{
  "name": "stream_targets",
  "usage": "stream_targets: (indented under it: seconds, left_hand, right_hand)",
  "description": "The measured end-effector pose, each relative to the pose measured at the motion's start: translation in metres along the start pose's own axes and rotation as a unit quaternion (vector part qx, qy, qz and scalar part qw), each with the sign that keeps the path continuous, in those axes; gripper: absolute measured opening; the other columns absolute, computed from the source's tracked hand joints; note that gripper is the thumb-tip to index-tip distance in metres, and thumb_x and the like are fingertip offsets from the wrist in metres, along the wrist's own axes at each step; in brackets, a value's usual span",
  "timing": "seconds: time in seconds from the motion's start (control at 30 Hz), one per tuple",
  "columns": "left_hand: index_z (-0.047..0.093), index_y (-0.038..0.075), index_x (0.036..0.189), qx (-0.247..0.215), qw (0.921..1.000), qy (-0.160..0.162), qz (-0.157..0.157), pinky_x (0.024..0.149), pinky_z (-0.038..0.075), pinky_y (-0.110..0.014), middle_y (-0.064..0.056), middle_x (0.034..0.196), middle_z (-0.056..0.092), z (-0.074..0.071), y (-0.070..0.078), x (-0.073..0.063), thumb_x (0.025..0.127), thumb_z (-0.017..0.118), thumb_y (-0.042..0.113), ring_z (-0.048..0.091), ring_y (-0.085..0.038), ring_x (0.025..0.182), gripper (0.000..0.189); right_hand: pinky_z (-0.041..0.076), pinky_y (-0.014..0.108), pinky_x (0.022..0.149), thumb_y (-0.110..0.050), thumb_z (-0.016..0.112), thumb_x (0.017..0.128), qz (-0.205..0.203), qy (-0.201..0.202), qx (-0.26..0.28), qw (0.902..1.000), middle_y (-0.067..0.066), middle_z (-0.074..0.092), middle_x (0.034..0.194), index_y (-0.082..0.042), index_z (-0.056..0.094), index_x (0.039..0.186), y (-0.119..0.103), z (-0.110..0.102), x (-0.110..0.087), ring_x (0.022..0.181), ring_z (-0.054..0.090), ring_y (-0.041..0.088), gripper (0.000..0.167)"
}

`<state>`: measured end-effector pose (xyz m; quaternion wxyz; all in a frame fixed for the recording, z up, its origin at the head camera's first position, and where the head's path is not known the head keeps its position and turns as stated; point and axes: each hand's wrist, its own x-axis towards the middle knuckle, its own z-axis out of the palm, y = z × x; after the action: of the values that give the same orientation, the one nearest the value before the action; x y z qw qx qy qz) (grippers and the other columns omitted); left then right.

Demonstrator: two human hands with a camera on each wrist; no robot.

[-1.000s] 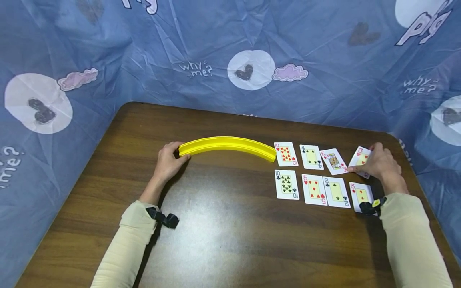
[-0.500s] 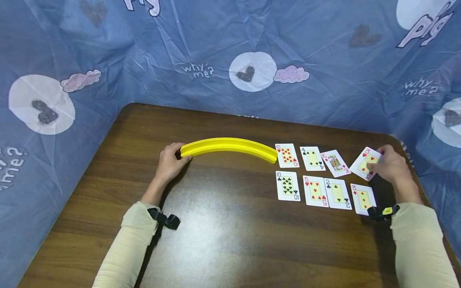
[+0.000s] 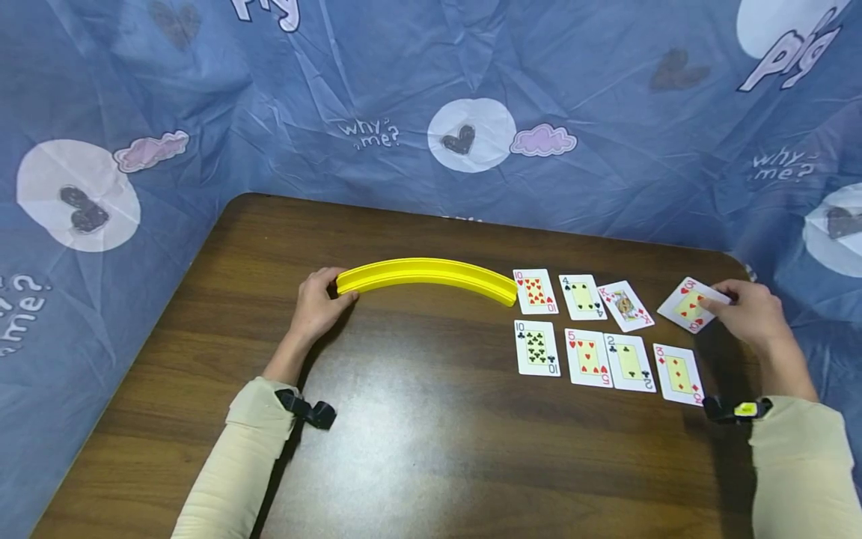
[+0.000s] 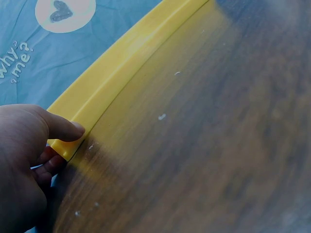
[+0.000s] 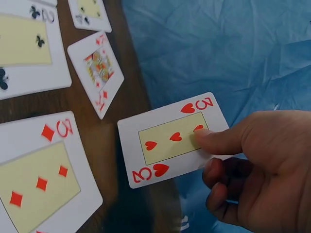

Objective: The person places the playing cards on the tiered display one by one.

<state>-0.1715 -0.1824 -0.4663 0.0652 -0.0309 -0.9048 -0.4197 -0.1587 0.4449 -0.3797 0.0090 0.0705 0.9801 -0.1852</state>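
My left hand [image 3: 318, 303] grips the left end of a curved yellow card holder [image 3: 427, 270], which rests on the table. In the left wrist view the thumb lies on the front of the holder [image 4: 104, 80], with fingers curled behind its end. At the far right, my right hand [image 3: 754, 314] pinches a three of hearts [image 3: 687, 303] by its right edge, thumb on the face. The right wrist view shows this card [image 5: 165, 160] face up, its lower fingers curled beneath. Just left of it lies a tilted king of diamonds [image 3: 625, 305].
The back row also has a ten of hearts [image 3: 535, 291] near the holder's right end and a four of spades [image 3: 582, 297]. In front lie a ten of clubs [image 3: 536, 349], five of hearts [image 3: 589, 358], two of clubs [image 3: 629, 363] and three of diamonds [image 3: 679, 374]. Blue cloth [image 3: 377, 180] hangs behind the table.
My right hand has moved right, drawing the three of hearts away from the king of diamonds and uncovering the three of diamonds. The left hand keeps its grip on the holder.
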Motion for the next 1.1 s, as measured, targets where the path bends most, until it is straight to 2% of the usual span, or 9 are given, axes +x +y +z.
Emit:
stream_targets:
  seconds: [0.13, 0.3, 0.4, 0.57, 0.67, 0.77, 0.8, 0.9, 1.1]
  left_hand:
    - [0.067, -0.004, 0.117, -0.002, 1.0000, 0.000, -0.003, 0.089, 0.039, -0.044, -0.022, 0.108, 0.067, 0.000, 0.000, 0.000, 0.086, 0.073, 0.005, 0.056, -0.035, 0.101, 0.033]
    - [0.066, -0.004, 0.118, -0.003, 0.9999, -0.004, -0.010, 0.092, 0.040, -0.046, -0.022, 0.111, 0.067, -0.001, 0.000, 0.000, 0.087, 0.073, 0.006, 0.056, -0.035, 0.104, 0.034]
    - [0.066, -0.003, 0.119, -0.002, 0.9999, -0.006, -0.014, 0.092, 0.040, -0.046, -0.022, 0.111, 0.066, -0.001, 0.001, 0.000, 0.087, 0.072, 0.006, 0.055, -0.035, 0.104, 0.035]
    - [0.066, -0.004, 0.119, -0.003, 0.9999, -0.006, -0.014, 0.091, 0.039, -0.045, -0.022, 0.111, 0.066, -0.001, 0.001, 0.000, 0.087, 0.072, 0.006, 0.055, -0.035, 0.103, 0.035]
    - [0.066, -0.004, 0.119, -0.002, 0.9999, -0.005, -0.010, 0.090, 0.039, -0.044, -0.022, 0.111, 0.067, -0.002, 0.001, 0.000, 0.087, 0.072, 0.006, 0.055, -0.034, 0.102, 0.034]
    - [0.067, -0.004, 0.118, -0.002, 1.0000, -0.003, -0.008, 0.089, 0.039, -0.043, -0.022, 0.110, 0.067, -0.002, 0.001, 0.000, 0.086, 0.073, 0.006, 0.055, -0.034, 0.101, 0.034]
    - [0.067, -0.004, 0.117, -0.001, 1.0000, -0.002, -0.008, 0.088, 0.039, -0.043, -0.022, 0.109, 0.067, -0.002, 0.001, 0.000, 0.086, 0.073, 0.006, 0.055, -0.034, 0.100, 0.033]
    - [0.067, -0.003, 0.117, -0.001, 1.0000, -0.001, -0.007, 0.088, 0.039, -0.042, -0.022, 0.109, 0.067, -0.002, 0.001, -0.001, 0.086, 0.073, 0.007, 0.055, -0.034, 0.100, 0.033]
    - [0.067, -0.004, 0.116, -0.001, 1.0000, 0.000, -0.003, 0.088, 0.039, -0.043, -0.022, 0.108, 0.067, -0.001, 0.000, -0.001, 0.086, 0.074, 0.006, 0.055, -0.035, 0.100, 0.033]
  right_hand:
    - [0.033, 0.031, 0.061, -0.023, 0.063, 0.095, -0.007, 0.046, 0.013, 0.9988, 0.025, 0.066, 0.086, 0.009, 0.066, 0.112, -0.010, -0.002, -0.002, 0.074, 0.051, 0.021, 0.037]
    - [0.035, 0.023, 0.060, -0.029, 0.067, 0.094, -0.001, 0.078, 0.062, 0.9950, -0.028, 0.052, 0.067, 0.006, 0.068, 0.115, -0.030, -0.005, -0.003, 0.066, 0.042, -0.004, 0.041]
    - [0.036, 0.019, 0.058, -0.027, 0.067, 0.094, -0.008, 0.085, 0.103, 0.9910, -0.041, 0.042, 0.065, 0.007, 0.068, 0.116, -0.043, -0.008, -0.004, 0.065, 0.042, -0.008, 0.041]
    - [0.038, 0.017, 0.055, -0.024, 0.069, 0.093, -0.029, 0.090, 0.157, 0.9831, -0.038, 0.047, 0.068, 0.010, 0.066, 0.117, -0.071, -0.010, -0.008, 0.066, 0.045, -0.006, 0.041]
    - [0.039, 0.016, 0.055, -0.020, 0.071, 0.091, -0.050, 0.095, 0.190, 0.9758, -0.036, 0.051, 0.069, -0.009, 0.073, 0.107, -0.087, -0.009, -0.009, 0.065, 0.047, -0.005, 0.020]
    - [0.039, 0.015, 0.055, -0.015, 0.072, 0.090, -0.076, 0.090, 0.224, 0.9675, -0.033, 0.055, 0.070, -0.013, 0.072, 0.102, -0.100, -0.006, -0.007, 0.065, 0.048, -0.006, 0.012]
    - [0.040, 0.014, 0.056, -0.014, 0.072, 0.090, -0.083, 0.086, 0.229, 0.9661, -0.032, 0.056, 0.071, -0.012, 0.072, 0.103, -0.105, -0.005, -0.006, 0.065, 0.049, -0.005, 0.012]
    - [0.040, 0.014, 0.057, -0.013, 0.071, 0.091, -0.096, 0.073, 0.232, 0.9651, -0.030, 0.057, 0.073, 0.008, 0.068, 0.110, -0.119, -0.002, -0.005, 0.068, 0.049, -0.004, 0.028]
    - [0.040, 0.017, 0.058, -0.016, 0.070, 0.092, -0.118, 0.057, 0.230, 0.9643, -0.028, 0.057, 0.075, 0.009, 0.068, 0.115, -0.147, 0.004, -0.004, 0.069, 0.048, 0.001, 0.034]
